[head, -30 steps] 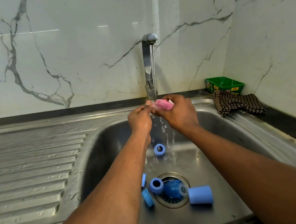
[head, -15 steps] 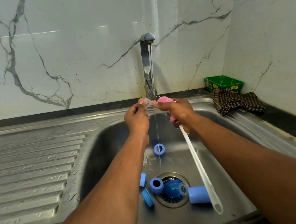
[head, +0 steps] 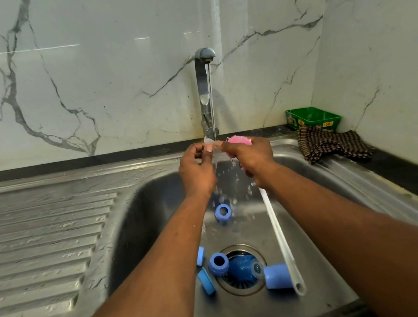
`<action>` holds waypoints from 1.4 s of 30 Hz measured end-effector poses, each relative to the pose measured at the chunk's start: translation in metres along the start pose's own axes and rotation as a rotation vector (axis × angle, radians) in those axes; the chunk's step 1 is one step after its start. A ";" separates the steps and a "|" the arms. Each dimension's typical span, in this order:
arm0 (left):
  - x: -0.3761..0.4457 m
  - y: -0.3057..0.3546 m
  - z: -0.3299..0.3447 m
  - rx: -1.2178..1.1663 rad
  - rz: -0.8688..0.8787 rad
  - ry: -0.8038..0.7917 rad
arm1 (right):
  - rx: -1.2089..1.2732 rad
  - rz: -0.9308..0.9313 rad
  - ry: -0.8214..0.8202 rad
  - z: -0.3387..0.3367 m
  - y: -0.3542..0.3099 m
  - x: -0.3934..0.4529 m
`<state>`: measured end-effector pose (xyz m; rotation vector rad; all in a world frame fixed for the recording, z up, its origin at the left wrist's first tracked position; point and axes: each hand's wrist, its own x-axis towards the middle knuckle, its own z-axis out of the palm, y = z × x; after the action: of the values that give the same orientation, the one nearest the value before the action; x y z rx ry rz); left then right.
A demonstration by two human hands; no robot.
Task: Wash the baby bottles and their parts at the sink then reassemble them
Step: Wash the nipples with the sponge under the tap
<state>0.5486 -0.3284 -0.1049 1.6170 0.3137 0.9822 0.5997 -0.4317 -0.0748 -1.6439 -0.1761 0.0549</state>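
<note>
- White marble-veined wall tiles [head: 91,80] behind, stainless steel sink [head: 142,217] with a ribbed drainboard on my left, dark worktop [head: 410,170] at right.
- Chrome tap [head: 204,86] is running, thin stream falling between my hands.
- My left hand [head: 196,170] pinches a small clear bottle part [head: 208,140] right under the stream, fingers curled on it.
- My right hand [head: 250,159] grips the pink-headed bottle brush [head: 239,139]; thumb and forefinger also meet the clear part. Its long white handle slants down over the basin.
- In the basin: blue plastic ring [head: 223,212] near the back; blue collar ring [head: 218,263], two blue flat discs [head: 206,281] beside it, blue bottle body with clear teat [head: 242,268] on the drain, light blue cylindrical cap [head: 277,276] lying just right of the drain, touching the handle tip in view.
- Green plastic tub [head: 313,119] in the corner, brown checked cloth [head: 330,144] just in front, draped onto the sink rim.
</note>
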 end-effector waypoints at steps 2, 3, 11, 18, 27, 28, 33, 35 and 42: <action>-0.001 0.002 0.001 -0.069 -0.038 -0.073 | 0.020 0.015 -0.093 0.001 -0.003 -0.001; -0.002 0.004 0.003 -0.099 -0.048 -0.108 | 0.023 0.018 -0.171 0.002 -0.004 -0.003; -0.001 0.000 0.008 -0.135 -0.145 -0.033 | -0.155 -0.174 -0.035 0.008 -0.001 -0.005; -0.001 0.001 0.004 -0.161 -0.217 -0.045 | -0.083 -0.164 -0.168 0.006 -0.004 -0.006; -0.001 0.008 0.003 -0.154 -0.254 0.077 | -0.153 -0.362 -0.022 0.003 0.002 0.002; 0.000 0.009 0.002 -0.155 -0.267 0.086 | -0.114 -0.372 -0.058 0.002 0.000 0.000; -0.001 0.014 0.004 -0.172 -0.379 0.183 | -0.443 -0.728 -0.160 0.006 0.005 -0.015; -0.001 0.017 0.005 -0.233 -0.448 0.180 | -0.606 -0.830 -0.187 0.008 0.008 -0.023; -0.006 0.024 0.001 -0.335 -0.481 0.026 | -0.820 -0.855 0.036 -0.001 0.005 -0.014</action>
<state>0.5387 -0.3404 -0.0851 1.1502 0.4998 0.6443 0.5868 -0.4351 -0.0809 -2.2327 -0.9536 -0.7876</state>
